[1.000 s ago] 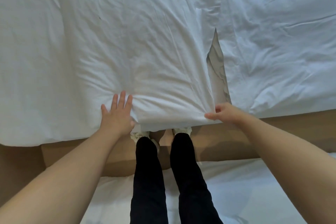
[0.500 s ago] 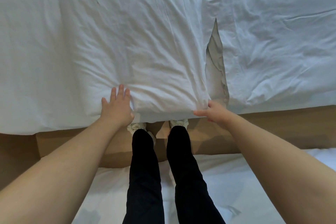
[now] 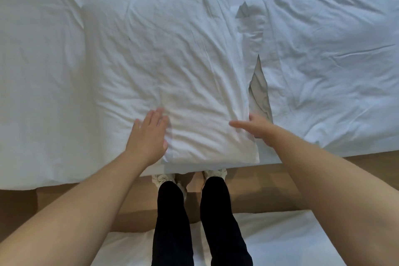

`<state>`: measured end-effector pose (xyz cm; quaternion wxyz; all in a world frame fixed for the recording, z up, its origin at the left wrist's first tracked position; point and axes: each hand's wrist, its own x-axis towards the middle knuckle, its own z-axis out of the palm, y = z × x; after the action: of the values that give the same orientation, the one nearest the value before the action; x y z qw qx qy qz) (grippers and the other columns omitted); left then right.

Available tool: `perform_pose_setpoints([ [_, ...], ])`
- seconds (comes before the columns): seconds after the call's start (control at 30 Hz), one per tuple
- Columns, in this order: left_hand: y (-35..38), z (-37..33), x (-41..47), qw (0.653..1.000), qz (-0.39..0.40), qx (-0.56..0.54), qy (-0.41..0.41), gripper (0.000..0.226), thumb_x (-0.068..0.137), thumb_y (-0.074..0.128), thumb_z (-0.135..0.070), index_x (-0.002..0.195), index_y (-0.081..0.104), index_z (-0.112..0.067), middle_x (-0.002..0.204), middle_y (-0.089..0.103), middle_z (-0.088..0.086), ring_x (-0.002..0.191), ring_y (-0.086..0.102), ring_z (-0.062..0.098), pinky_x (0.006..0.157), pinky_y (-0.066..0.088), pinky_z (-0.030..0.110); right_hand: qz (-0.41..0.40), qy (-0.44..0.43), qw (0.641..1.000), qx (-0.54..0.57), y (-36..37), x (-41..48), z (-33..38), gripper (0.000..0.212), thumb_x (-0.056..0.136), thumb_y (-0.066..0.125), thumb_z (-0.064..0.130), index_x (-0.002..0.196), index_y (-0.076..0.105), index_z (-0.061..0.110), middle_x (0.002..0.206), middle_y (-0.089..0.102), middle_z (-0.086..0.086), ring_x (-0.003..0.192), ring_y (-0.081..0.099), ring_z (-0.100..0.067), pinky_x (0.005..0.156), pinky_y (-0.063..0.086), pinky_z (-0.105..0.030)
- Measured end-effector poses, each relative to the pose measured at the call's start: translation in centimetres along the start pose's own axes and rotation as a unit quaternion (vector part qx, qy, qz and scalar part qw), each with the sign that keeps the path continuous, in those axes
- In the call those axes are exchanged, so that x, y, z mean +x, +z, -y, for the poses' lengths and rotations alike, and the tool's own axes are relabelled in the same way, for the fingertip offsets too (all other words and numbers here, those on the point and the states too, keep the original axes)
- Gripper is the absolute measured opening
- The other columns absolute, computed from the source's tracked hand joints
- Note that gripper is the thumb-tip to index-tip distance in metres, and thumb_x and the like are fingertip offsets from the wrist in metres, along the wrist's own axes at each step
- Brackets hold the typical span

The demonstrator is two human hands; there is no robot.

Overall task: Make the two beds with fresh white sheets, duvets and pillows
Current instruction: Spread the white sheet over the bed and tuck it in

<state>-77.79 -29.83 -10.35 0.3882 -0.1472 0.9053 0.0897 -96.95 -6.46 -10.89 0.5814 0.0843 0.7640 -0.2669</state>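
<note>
Bed [image 3: 41, 75]: left hand [image 3: 149, 134], right hand [image 3: 255, 128] flat on pillow [image 3: 172, 60] (both blurred).

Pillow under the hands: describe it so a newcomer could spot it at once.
The white bed fills the upper half of the head view. Two white pillows lie on it side by side; this pillow is the middle one. Unlike the right pillow, it has the left hand flat on its near end and the right hand at its near right corner.

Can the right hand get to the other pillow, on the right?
Probably yes: the right hand is open just beside the right pillow, with nothing lying between them.
</note>
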Motion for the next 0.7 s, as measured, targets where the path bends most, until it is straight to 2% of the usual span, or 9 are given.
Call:
perform_pose_setpoints([
  [0.1, -3.7, 0.4, 4.1, 0.998, -0.062, -0.007, 0.008, 0.070, 0.097, 0.041, -0.030, 0.154, 0.003, -0.016, 0.162, -0.010, 0.008, 0.150, -0.004, 0.026, 0.118, 0.015, 0.049, -0.108, -0.065, 0.991, 0.043, -1.2, 2.9, 6.9, 0.032, 0.087, 0.064, 0.047, 0.106, 0.055, 0.023, 0.094, 0.055, 0.004, 0.076, 0.054, -0.011, 0.057, 0.042, -0.021],
  [0.13, -4.9, 0.6, 5.5, 0.997, -0.077, -0.015, 0.005, 0.070, 0.097, 0.040, -0.030, 0.154, 0.002, -0.016, 0.162, -0.010, 0.007, 0.150, -0.004, 0.026, 0.118, 0.015, 0.049, -0.139, -0.081, 0.985, 0.060, -1.6, 3.9, 9.0, 0.030, 0.090, 0.061, 0.045, 0.107, 0.056, 0.020, 0.092, 0.055, 0.003, 0.073, 0.052, -0.011, 0.055, 0.042, -0.020],
  [0.23, -7.7, 1.0, 9.5, 0.991, -0.132, -0.030, 0.003, 0.068, 0.098, 0.037, -0.030, 0.154, 0.003, -0.016, 0.163, -0.009, 0.006, 0.150, -0.004, 0.025, 0.118, 0.014, 0.049, -0.177, -0.100, 0.974, 0.104, -3.1, 7.0, 14.6, 0.055, 0.092, 0.057, 0.046, 0.131, 0.054, 0.008, 0.121, 0.059, -0.005, 0.099, 0.058, -0.020, 0.080, 0.045, -0.026],
  [0.43, -11.6, 4.2, 16.5, 0.970, -0.244, -0.004, 0.013, 0.066, 0.100, 0.029, -0.040, 0.155, 0.000, -0.019, 0.163, -0.011, 0.004, 0.150, -0.010, 0.021, 0.118, 0.004, 0.055, -0.220, -0.158, 0.943, 0.192, -5.0, 12.8, 22.9, 0.073, 0.094, 0.057, 0.048, 0.148, 0.033, 0.004, 0.149, 0.040, -0.007, 0.134, 0.042, -0.023, 0.101, 0.035, -0.027],
  [0.5, -11.5, 5.2, 18.2, 0.964, -0.266, 0.012, 0.012, 0.066, 0.099, 0.023, -0.046, 0.155, -0.002, -0.021, 0.162, -0.013, 0.004, 0.149, -0.012, 0.021, 0.118, -0.001, 0.056, -0.224, -0.164, 0.942, 0.189, -5.0, 14.3, 24.9, 0.078, 0.092, 0.057, 0.051, 0.149, 0.031, 0.004, 0.146, 0.041, -0.008, 0.136, 0.041, -0.025, 0.109, 0.035, -0.030],
  [0.57, -11.2, 6.0, 19.5, 0.956, -0.292, 0.032, 0.021, 0.067, 0.096, 0.015, -0.050, 0.156, 0.000, -0.021, 0.163, -0.011, 0.004, 0.149, -0.012, 0.022, 0.117, -0.004, 0.058, -0.240, -0.134, 0.944, 0.185, -5.5, 15.2, 26.3, 0.079, 0.084, 0.061, 0.055, 0.143, 0.042, 0.007, 0.129, 0.051, -0.003, 0.128, 0.048, -0.026, 0.108, 0.040, -0.038],
  [0.6, -10.8, 6.2, 19.6, 0.951, -0.305, 0.039, 0.028, 0.069, 0.095, 0.012, -0.051, 0.156, 0.002, -0.021, 0.163, -0.009, 0.005, 0.150, -0.010, 0.023, 0.116, -0.004, 0.059, -0.251, -0.119, 0.941, 0.194, -6.1, 15.7, 26.5, 0.070, 0.079, 0.062, 0.053, 0.132, 0.052, 0.009, 0.121, 0.057, -0.001, 0.121, 0.053, -0.025, 0.104, 0.044, -0.037],
  [0.67, -10.2, 7.1, 21.2, 0.946, -0.319, 0.040, 0.032, 0.070, 0.093, 0.012, -0.051, 0.156, 0.008, -0.021, 0.163, -0.002, 0.005, 0.150, -0.004, 0.023, 0.116, -0.002, 0.061, -0.279, -0.127, 0.929, 0.207, -7.7, 17.3, 27.5, 0.030, 0.086, 0.061, 0.038, 0.103, 0.061, 0.013, 0.101, 0.063, -0.001, 0.104, 0.056, -0.017, 0.088, 0.046, -0.027],
  [0.7, -10.0, 7.2, 21.3, 0.946, -0.320, 0.040, 0.035, 0.070, 0.093, 0.013, -0.051, 0.155, 0.012, -0.021, 0.164, 0.001, 0.005, 0.150, -0.002, 0.023, 0.116, -0.002, 0.062, -0.287, -0.132, 0.926, 0.207, -8.3, 17.4, 27.4, 0.021, 0.093, 0.056, 0.031, 0.103, 0.061, 0.014, 0.104, 0.064, -0.002, 0.099, 0.053, -0.014, 0.081, 0.043, -0.026],
])
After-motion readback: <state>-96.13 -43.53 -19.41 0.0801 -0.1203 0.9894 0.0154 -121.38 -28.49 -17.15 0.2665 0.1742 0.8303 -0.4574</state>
